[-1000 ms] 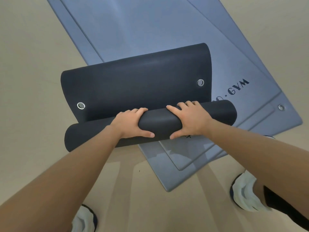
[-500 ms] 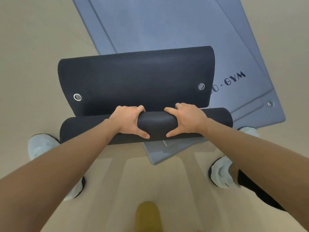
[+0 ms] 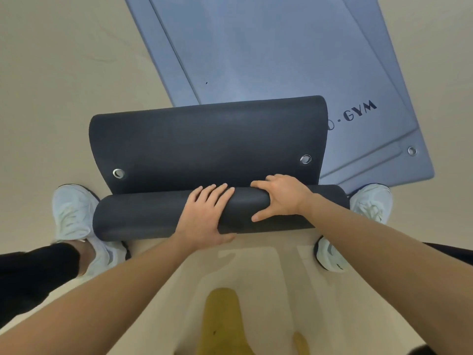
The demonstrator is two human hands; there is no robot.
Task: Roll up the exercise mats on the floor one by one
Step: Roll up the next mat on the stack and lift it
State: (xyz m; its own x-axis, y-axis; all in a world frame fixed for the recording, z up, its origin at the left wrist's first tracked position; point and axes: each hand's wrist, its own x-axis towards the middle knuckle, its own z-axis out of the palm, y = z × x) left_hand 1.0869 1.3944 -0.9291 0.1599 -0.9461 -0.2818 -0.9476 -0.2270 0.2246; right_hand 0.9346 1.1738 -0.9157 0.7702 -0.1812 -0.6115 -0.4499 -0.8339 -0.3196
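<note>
My left hand [image 3: 204, 216] flat on dark grey foam exercise mat [image 3: 204, 144], right hand [image 3: 281, 198] gripping it; I fear uneven pressure skews rolling.

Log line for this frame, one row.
black mat: part rolled | left hand: pressing flat on it | right hand: gripping it | blue mats: flat, unrolled

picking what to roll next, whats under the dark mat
The dark mat overlaps stacked blue-grey mats at its far right, covering the start of the GYM lettering. Its left side is over beige floor. How far the blue mats reach beneath is hidden.
</note>
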